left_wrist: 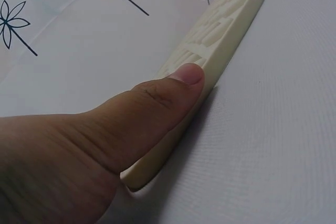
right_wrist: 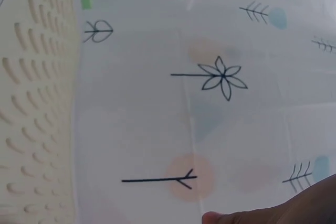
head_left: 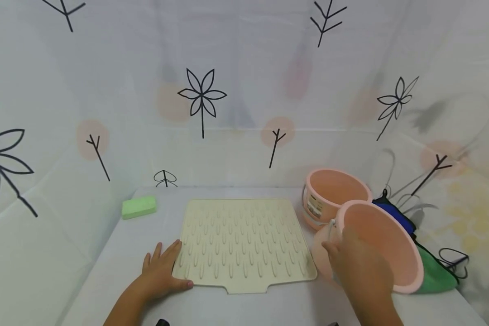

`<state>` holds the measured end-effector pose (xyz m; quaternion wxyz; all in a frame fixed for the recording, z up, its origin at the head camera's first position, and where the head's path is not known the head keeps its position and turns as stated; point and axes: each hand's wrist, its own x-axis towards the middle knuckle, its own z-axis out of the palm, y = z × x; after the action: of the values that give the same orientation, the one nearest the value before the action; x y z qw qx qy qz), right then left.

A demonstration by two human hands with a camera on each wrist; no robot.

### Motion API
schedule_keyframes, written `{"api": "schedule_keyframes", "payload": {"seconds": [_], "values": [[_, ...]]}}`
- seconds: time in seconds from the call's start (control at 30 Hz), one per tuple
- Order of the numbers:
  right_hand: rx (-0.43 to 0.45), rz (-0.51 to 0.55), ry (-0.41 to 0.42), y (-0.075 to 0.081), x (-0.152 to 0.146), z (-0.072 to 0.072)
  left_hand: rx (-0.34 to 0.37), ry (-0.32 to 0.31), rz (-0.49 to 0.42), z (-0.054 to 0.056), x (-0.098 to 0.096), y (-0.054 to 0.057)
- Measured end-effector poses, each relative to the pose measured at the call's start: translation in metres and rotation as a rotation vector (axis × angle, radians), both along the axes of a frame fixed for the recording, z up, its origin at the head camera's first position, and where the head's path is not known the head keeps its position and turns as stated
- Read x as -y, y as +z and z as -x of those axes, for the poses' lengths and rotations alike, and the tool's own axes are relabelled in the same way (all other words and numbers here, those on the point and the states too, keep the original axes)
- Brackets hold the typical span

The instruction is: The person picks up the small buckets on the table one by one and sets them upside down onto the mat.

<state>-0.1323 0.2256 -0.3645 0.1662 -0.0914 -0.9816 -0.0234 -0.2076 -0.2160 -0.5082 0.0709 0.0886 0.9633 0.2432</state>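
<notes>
A cream washboard [head_left: 244,244] with rows of raised ridges lies flat on the white-covered table. At its near left corner is my left hand [head_left: 159,274], fingers stretched along the left side. The left thumb [left_wrist: 157,95] presses against the near edge in the left wrist view. To the right, a peach bucket [head_left: 395,244] tilts with its mouth turned up toward me. My right hand [head_left: 362,262] overlaps its mouth and left rim, thumb pointing left; I cannot tell whether the fingers grip the rim. Only one digit of that hand shows in the right wrist view.
Behind the tilted bucket stands an upright peach bucket [head_left: 336,190] with a label. Blue cloth [head_left: 395,215] and green cloth [head_left: 436,271] lie at the right by the wall. A pale green block [head_left: 139,207] rests at the back left. Patterned white sheeting [head_left: 236,154] encloses the table.
</notes>
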Motion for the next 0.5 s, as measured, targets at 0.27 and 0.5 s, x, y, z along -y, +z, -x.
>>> {"api": "schedule_keyframes", "payload": {"seconds": [0.27, 0.5], "values": [[-0.241, 0.033, 0.095, 0.001, 0.018, 0.001, 0.016, 0.009, 0.001, 0.0, 0.0, -0.001], [-0.336, 0.144, 0.16, -0.002, 0.031, 0.006, 0.019, 0.008, -0.011, -0.001, 0.0, 0.002]]}}
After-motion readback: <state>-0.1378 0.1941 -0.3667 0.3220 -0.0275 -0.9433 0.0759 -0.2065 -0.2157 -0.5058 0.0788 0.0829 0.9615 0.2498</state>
